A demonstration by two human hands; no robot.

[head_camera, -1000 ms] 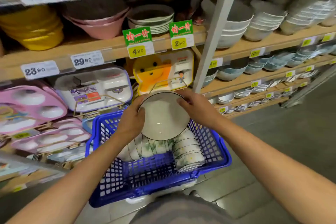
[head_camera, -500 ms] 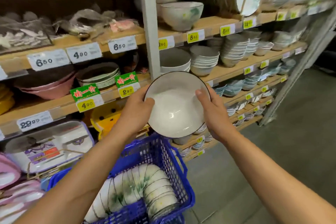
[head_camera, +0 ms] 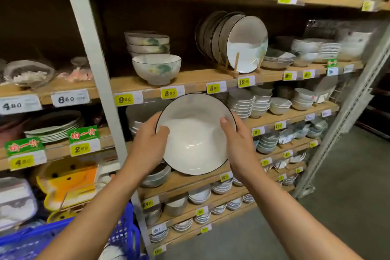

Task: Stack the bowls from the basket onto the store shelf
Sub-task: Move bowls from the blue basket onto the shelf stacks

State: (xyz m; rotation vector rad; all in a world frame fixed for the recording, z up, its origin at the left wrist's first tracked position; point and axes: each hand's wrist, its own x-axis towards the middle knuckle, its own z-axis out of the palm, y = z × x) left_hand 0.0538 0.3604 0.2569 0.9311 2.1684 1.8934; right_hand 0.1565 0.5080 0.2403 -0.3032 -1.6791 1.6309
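Two hands (bowl) before shelf

I see the bowl as white inside with a thin dark rim, tipped so its opening faces me, held up in front of the shelf. That wooden shelf carries a single bowl with a green pattern just above and left of it. The blue basket sits low at the left, more bowls lying on their sides inside it.
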